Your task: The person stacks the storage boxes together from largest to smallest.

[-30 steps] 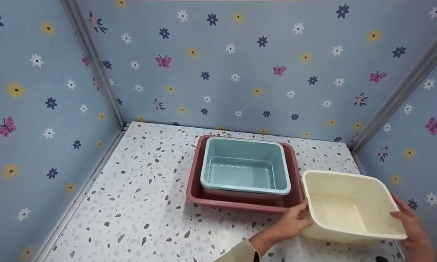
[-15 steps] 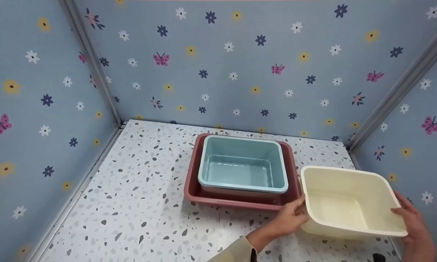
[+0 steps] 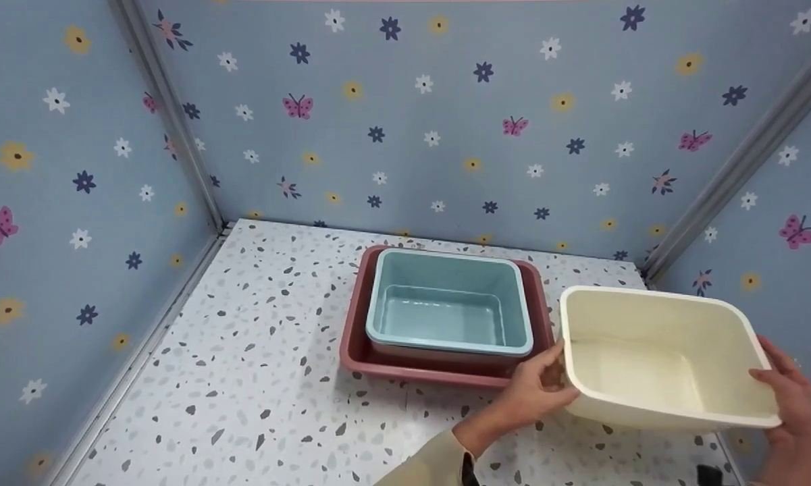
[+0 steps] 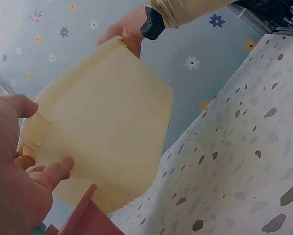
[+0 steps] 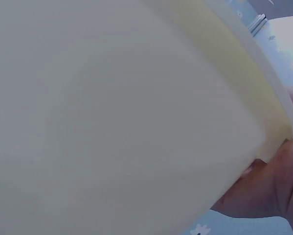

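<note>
A cream plastic basin [image 3: 662, 344], its hollow side up and tilted toward me, is held between both hands at the right of the head view. My left hand [image 3: 533, 388] grips its left rim and side; the left wrist view shows the thumb and fingers on the basin's wall. At the opposite end my right hand [image 3: 793, 398] holds the right rim, thumb over the edge. In the left wrist view the basin's underside hangs above the table. Left of it, a light blue basin [image 3: 446, 314] sits inside a larger red basin [image 3: 425, 374].
Under the basins spreads a white speckled tabletop [image 3: 256, 337]. A flower-patterned back wall [image 3: 432, 108] and side walls with grey metal corner posts [image 3: 749, 142] enclose it. The cream basin's left side is close to the red basin's right rim.
Both hands have raised the cream basin, which now stands higher in the head view and slightly further right. The blue and red basins stay in place; the head view has shifted slightly.
</note>
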